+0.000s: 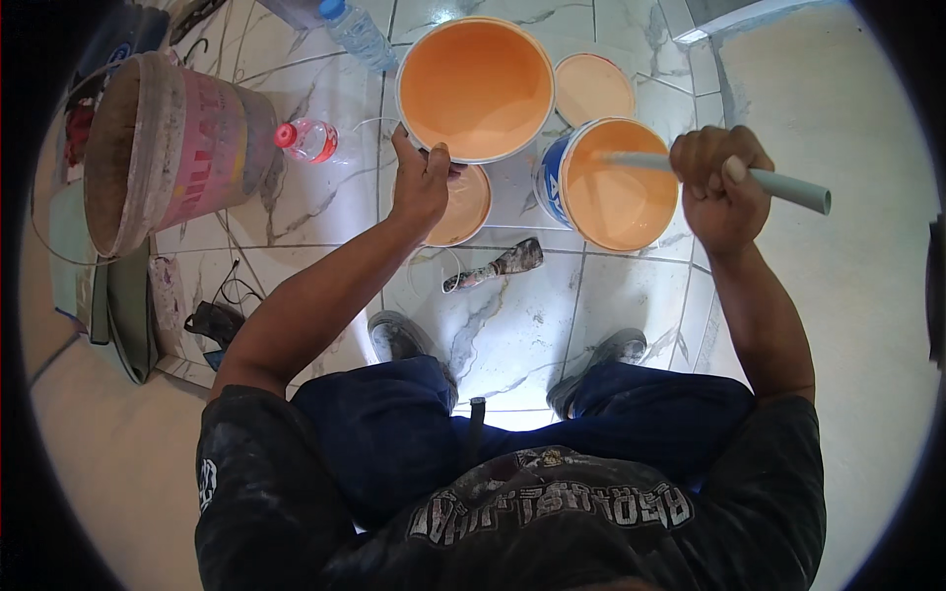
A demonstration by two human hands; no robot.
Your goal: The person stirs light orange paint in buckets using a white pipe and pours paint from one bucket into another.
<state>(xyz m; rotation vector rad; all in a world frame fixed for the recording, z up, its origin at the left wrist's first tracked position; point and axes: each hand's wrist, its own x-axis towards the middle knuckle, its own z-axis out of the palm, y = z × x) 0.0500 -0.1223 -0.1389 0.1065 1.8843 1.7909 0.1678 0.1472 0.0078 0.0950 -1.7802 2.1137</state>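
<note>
Pipe [778,183] in right hand [722,187]

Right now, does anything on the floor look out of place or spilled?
Yes. A dirty bucket lies tipped on its side at the left, and a paint-smeared scraper lies loose on the floor tiles. No spilled paint shows.

The person wears a dark, near-black short-sleeved T-shirt [552,532] with a pale printed graphic and lettering across the chest, plus light smudges on the left sleeve [222,473] (apparently dust or dried paint). Trousers [394,433] are dark blue. Footwear: two worn grey shoes [399,337], soiled and scuffed. Both forearms are bare below the sleeves.
</note>
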